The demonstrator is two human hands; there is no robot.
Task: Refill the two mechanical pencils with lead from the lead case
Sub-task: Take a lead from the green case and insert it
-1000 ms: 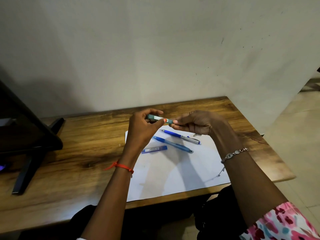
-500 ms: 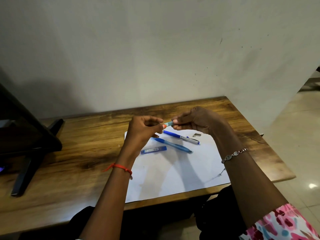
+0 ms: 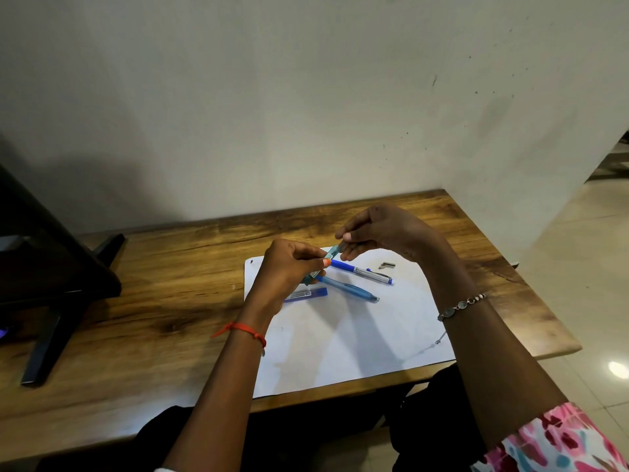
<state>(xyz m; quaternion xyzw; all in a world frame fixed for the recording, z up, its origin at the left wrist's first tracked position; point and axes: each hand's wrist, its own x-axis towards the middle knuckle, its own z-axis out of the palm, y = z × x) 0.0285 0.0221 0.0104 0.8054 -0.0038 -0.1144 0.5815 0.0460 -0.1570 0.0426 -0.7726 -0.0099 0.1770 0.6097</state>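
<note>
My left hand (image 3: 289, 267) grips a teal lead case (image 3: 332, 254), tilted with its upper end toward the right. My right hand (image 3: 381, 231) pinches that upper end between thumb and fingers, a little above the paper. Two mechanical pencils lie on the white sheet (image 3: 357, 335): a dark blue and silver one (image 3: 362, 270) and a lighter blue one (image 3: 350, 289) in front of it. A second, dark blue lead case (image 3: 308, 294) lies flat beside my left wrist. A small silver cap (image 3: 387, 266) rests on the paper to the right of the pencils.
The wooden table (image 3: 153, 301) ends at a pale wall behind and at a rounded corner on the right. A black stand (image 3: 51, 284) occupies the table's left end. Tiled floor (image 3: 595, 267) lies beyond the right edge.
My hands have tilted the teal case: its left end has dropped into my left hand and my right hand has risen slightly at the upper end.
</note>
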